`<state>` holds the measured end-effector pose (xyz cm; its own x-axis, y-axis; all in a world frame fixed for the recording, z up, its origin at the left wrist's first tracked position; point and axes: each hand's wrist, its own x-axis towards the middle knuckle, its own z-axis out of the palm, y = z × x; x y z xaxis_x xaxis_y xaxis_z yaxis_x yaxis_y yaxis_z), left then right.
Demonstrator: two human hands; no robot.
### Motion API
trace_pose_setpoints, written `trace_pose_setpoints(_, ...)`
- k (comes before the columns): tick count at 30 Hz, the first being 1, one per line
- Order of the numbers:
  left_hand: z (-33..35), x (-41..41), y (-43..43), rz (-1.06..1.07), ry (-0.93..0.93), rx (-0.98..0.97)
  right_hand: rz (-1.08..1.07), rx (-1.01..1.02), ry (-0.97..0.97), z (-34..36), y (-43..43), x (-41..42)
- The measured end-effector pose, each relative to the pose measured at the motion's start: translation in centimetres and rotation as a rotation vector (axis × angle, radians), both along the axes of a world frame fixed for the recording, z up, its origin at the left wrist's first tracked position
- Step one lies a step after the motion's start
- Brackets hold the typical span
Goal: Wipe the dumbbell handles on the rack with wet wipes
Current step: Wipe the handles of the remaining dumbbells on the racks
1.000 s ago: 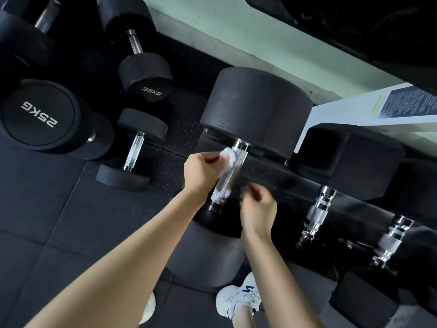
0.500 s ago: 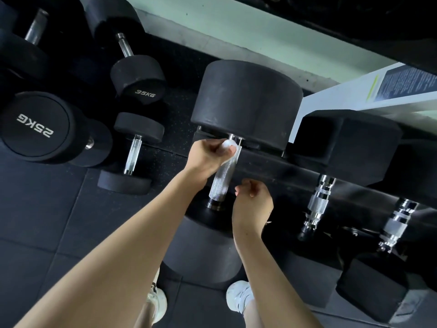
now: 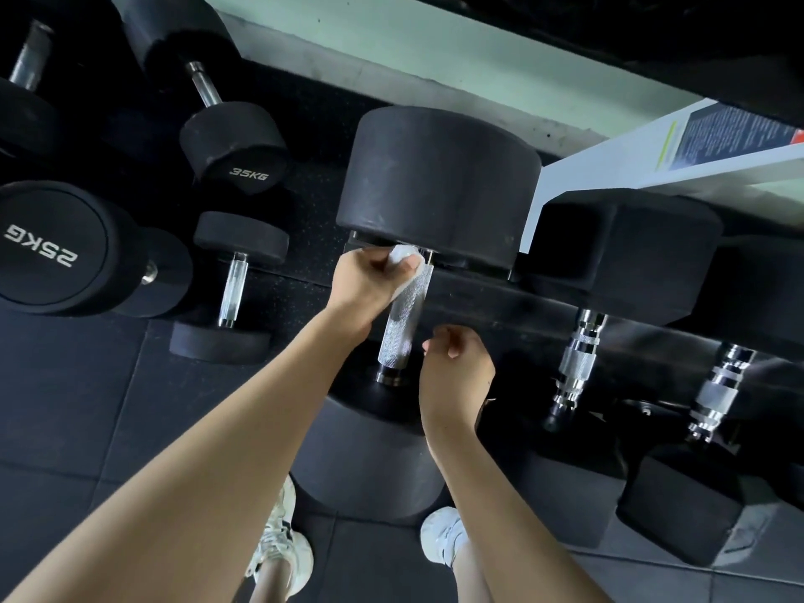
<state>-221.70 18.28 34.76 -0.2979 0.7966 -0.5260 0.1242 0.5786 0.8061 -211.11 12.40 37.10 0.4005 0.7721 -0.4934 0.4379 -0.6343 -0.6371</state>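
A big black dumbbell rests across the dark rack (image 3: 513, 311), its knurled silver handle (image 3: 402, 324) running from the far round head (image 3: 435, 185) down toward me. My left hand (image 3: 370, 282) presses a white wet wipe (image 3: 402, 255) against the top end of that handle, right under the far head. My right hand (image 3: 457, 363) hovers beside the handle's lower end with fingers loosely curled and nothing in it. Two more dumbbell handles (image 3: 576, 363) (image 3: 718, 389) lie on the rack to the right.
Several round dumbbells lie on the black rubber floor to the left, one marked 25KG (image 3: 41, 250), one 35KG (image 3: 235, 145), and a smaller one (image 3: 232, 289). My white shoes (image 3: 278, 546) stand below the rack. A pale green wall and a white sign (image 3: 678, 145) lie beyond.
My left hand slid the wipe up the handle from its upper part to the very top by the far head. My right hand stayed beside the lower end.
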Motion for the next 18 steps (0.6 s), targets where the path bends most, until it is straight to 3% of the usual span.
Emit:
trace_pose_setpoints(13, -1.3, -2.2, -5.3, -0.674, 0.264, -0.316, -0.016, 0.042, -0.080, -0.1, -0.2, -0.4)
trace_pose_setpoints(15, -1.1, -2.3, -4.9, -0.646, 0.210, -0.324, 0.000, 0.042, -0.084, -0.1, -0.3, -0.4)
trace_pose_setpoints(18, -0.4, -2.1, -2.9, -0.315, -0.047, -0.256, 0.011, 0.042, -0.057, -0.1, -0.4, -0.3)
